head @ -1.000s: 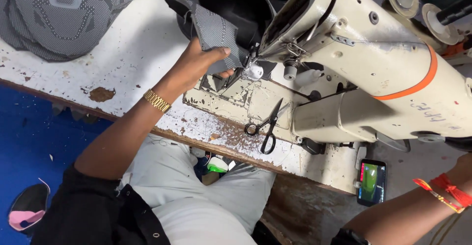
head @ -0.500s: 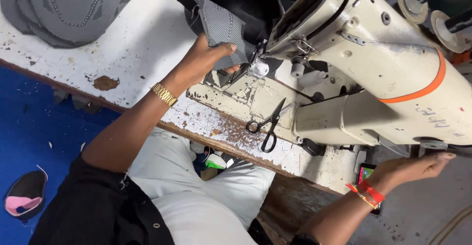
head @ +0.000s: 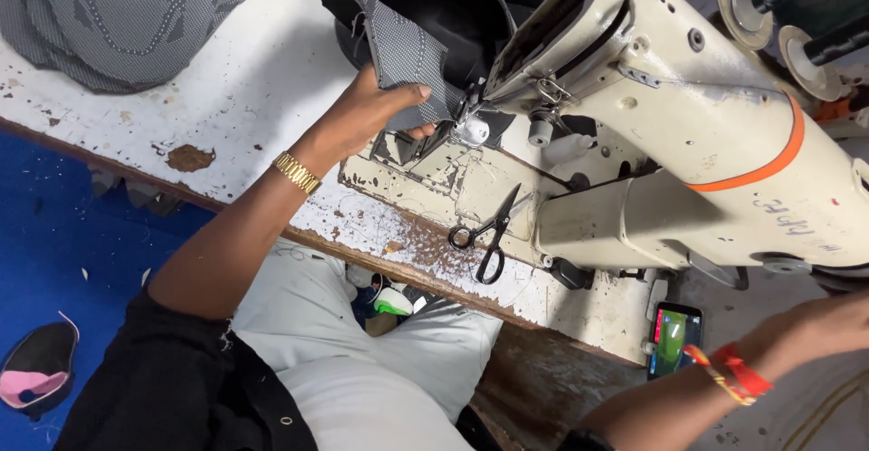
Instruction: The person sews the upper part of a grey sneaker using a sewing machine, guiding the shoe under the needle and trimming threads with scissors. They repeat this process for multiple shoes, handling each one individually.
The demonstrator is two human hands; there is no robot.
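My left hand (head: 369, 114) grips a grey dotted fabric piece (head: 400, 45) with a black lining and holds it against the needle area of the cream sewing machine (head: 697, 134). A gold watch band sits on that wrist. My right hand (head: 828, 324) reaches out low at the right edge, under the machine's end. A red and orange band is on its wrist, and its fingers are cut off by the frame.
Black scissors (head: 489, 231) lie on the worn white table (head: 244, 80) by the machine base. A pile of grey dotted fabric (head: 118, 16) sits top left. A phone (head: 674, 338) with a lit screen rests below the table. A black and pink piece (head: 36, 380) lies on the blue floor.
My right arm has stretched further right and its fingers have left the frame. My left hand has kept its hold on the fabric at the needle.
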